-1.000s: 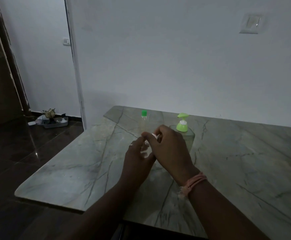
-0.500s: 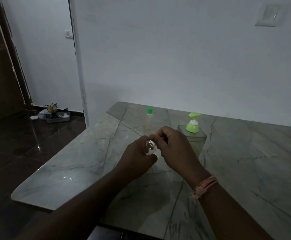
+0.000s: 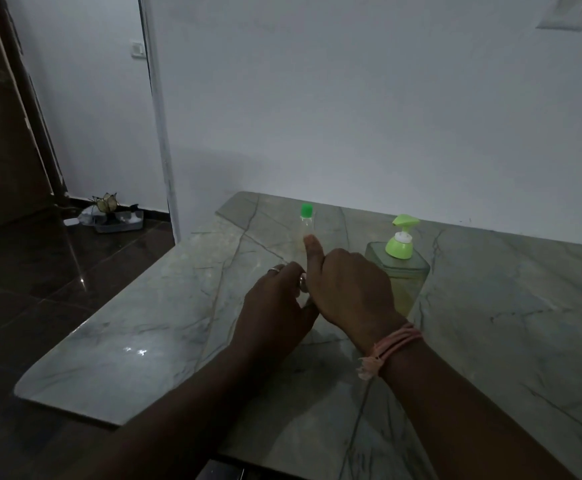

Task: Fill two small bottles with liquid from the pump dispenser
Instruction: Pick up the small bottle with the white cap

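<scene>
Two small clear plastic bottles are in view: one is mostly hidden between the hands, only its silvery open mouth [image 3: 303, 283] showing, and the green-capped one [image 3: 306, 220] stands upright farther back on the grey veined marble counter [image 3: 511, 306]. The left hand [image 3: 275, 306] curls round the hidden bottle; the right hand [image 3: 348, 289], thumb raised, closes beside its mouth, and I cannot tell what it holds. The clear square pump dispenser with a lime-green head [image 3: 400, 244] stands just behind the right hand.
</scene>
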